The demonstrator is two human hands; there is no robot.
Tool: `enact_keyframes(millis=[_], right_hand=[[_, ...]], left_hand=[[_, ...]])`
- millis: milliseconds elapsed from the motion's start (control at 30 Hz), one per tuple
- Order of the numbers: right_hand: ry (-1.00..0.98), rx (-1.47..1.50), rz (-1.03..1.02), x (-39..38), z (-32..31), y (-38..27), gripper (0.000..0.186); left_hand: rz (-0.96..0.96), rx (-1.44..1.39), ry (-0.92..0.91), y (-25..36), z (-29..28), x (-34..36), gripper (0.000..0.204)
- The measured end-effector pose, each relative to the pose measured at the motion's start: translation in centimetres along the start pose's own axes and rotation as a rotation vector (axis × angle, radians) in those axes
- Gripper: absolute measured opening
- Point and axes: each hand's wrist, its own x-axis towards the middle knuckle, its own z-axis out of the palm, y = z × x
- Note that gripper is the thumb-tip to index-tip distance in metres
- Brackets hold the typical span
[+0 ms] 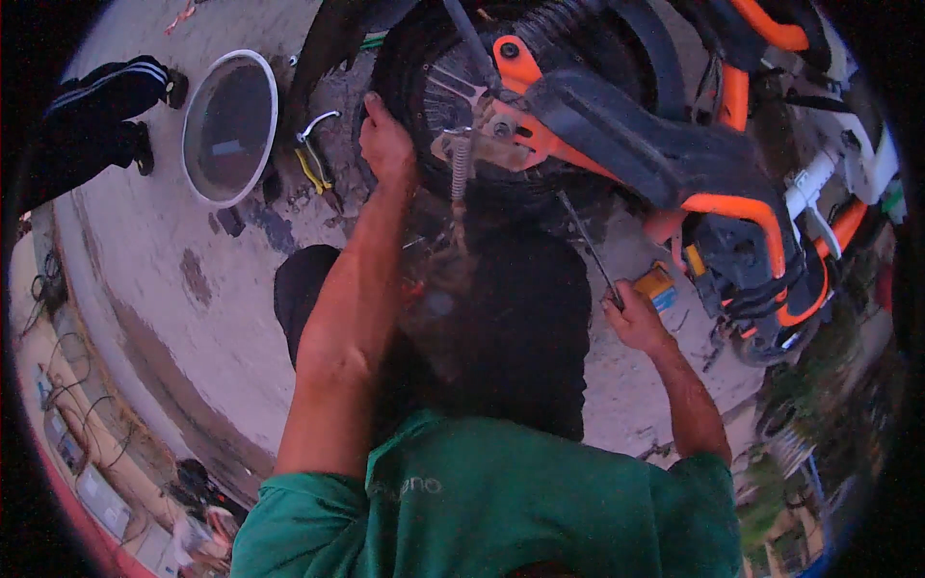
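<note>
My left hand (385,144) reaches up and grips the edge of a black tyre (405,58), the wheel of an orange and black two-wheeler (732,202) lying in front of me. A metal spring (461,169) and a spanner (453,87) sit at the wheel's hub, just right of that hand. My right hand (631,313) is closed around the lower end of a thin metal rod (586,236) that points up toward the wheel. My dark trousers (511,328) fill the space between my arms.
A round basin (229,125) with liquid stands on the concrete floor at upper left. Yellow-handled pliers (313,164) lie beside the tyre. Another person's legs in black striped trousers (96,106) are at far left. A small yellow box (658,284) lies near my right hand.
</note>
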Motion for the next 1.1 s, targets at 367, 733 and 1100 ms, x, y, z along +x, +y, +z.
enact_keyframes(millis=[367,733,1100], right_hand=[[-0.007,-0.176,-0.063,-1.2,-3.2,-1.9,0.023],[-0.198,-0.03,0.191,-3.2,-10.4,-16.0,0.027],[0.128,-0.71,-0.549,-1.3,-8.9,-5.0,0.028]], left_hand=[[0.025,0.057,-0.084,0.8,0.7,0.1,0.083],[-0.024,0.151,-0.037,1.7,-0.2,0.0,0.079],[0.185,0.105,-0.044,2.1,-0.1,0.7,0.076]])
